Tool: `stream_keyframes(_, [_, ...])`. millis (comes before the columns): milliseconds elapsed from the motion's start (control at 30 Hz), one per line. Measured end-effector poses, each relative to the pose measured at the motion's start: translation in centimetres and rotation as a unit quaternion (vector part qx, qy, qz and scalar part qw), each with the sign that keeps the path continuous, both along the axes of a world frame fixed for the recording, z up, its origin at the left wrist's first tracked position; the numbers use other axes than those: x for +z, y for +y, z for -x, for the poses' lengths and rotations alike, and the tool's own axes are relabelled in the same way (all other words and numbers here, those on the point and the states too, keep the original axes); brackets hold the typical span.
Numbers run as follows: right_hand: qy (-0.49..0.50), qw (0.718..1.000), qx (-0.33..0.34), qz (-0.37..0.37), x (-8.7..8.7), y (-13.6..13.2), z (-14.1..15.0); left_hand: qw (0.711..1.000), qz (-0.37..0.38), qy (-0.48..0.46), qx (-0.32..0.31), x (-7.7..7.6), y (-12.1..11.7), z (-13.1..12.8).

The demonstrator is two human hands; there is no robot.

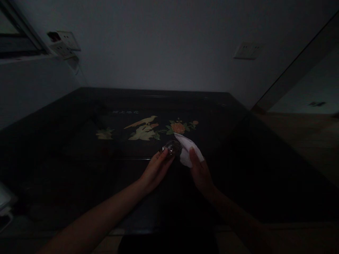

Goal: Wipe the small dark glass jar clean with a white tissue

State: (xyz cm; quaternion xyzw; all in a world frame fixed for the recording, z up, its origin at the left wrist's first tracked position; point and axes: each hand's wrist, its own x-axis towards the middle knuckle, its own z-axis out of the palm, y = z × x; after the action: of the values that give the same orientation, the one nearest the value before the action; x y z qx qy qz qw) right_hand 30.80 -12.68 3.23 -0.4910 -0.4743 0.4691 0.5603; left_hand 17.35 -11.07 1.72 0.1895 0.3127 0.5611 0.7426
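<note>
My left hand is closed around a small, clear, glass-like object that catches the light. The dim picture does not show its exact kind. Between the thumb and fingers of my right hand is a folded white tissue, its upper corner pointing to the left. The tissue's left edge comes close to the clear object, and I cannot tell whether they touch. Both hands are over the front part of a dark, glossy tabletop.
An inlaid bird and an orange flower decorate the table. Behind it rises a wall with a socket plate at right and more sockets at left. A pale object sits at the left edge.
</note>
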Motion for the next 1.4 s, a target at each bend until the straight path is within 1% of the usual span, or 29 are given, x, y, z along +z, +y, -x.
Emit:
stream_keyframes(100, [0.007,1.0,0.01,-0.002,-0.2,0.1,-0.1,1.0,0.004,0.006,0.006,-0.1,0.2,0.1])
stream_keyframes(200, [-0.002,1.0,0.01,-0.021,-0.4,0.1,-0.1,1.0,0.004,0.015,0.012,-0.4,0.3,0.4])
stream_keyframes(267, [-0.024,0.998,0.022,-0.053,-0.6,0.1,-0.2,1.0,-0.001,0.007,0.005,-0.6,0.4,0.5])
stream_keyframes(400, [-0.09,0.986,0.051,-0.132,-1.0,0.5,-0.4,0.999,-0.01,-0.018,-0.035,-0.8,0.2,0.5])
stream_keyframes(433, [-0.098,0.984,0.049,-0.137,-1.1,0.6,-0.5,0.999,-0.012,-0.021,-0.04,-0.8,0.2,0.4])
stream_keyframes(633, [-0.105,0.988,0.018,-0.108,-1.8,1.2,-0.9,0.997,-0.038,-0.017,-0.058,-0.7,-0.1,-0.1])
stream_keyframes(733, [-0.095,0.988,0.038,-0.112,-1.9,1.3,-0.9,0.997,-0.036,-0.021,-0.072,-0.8,-0.3,0.0])
stream_keyframes(833, [-0.093,0.985,0.06,-0.129,-1.7,1.4,-0.8,0.994,-0.033,-0.016,-0.101,-1.1,-0.4,0.3])
stream_keyframes(933, [-0.136,0.973,0.069,-0.173,-1.4,1.3,-0.9,0.993,-0.029,-0.004,-0.114,-1.3,-0.4,0.4])
stream_keyframes(1033, [-0.203,0.952,0.087,-0.214,-1.1,1.2,-1.0,0.994,-0.023,0.011,-0.109,-1.2,-0.5,0.3])
stream_keyframes(1100, [-0.237,0.94,0.096,-0.227,-1.0,1.1,-1.2,0.994,-0.026,0.018,-0.106,-1.0,-0.6,0.1])
stream_keyframes(1167, [-0.254,0.935,0.098,-0.228,-0.8,1.1,-1.2,0.994,-0.03,0.017,-0.104,-0.8,-0.7,-0.1])
stream_keyframes(1300, [-0.234,0.942,0.104,-0.218,-0.7,1.2,-1.2,0.994,-0.036,0.009,-0.101,-0.8,-0.7,-0.3])
stream_keyframes(1400, [-0.166,0.963,0.1,-0.187,-0.9,1.5,-1.1,0.994,-0.046,0.013,-0.094,-1.0,-0.6,-0.1])
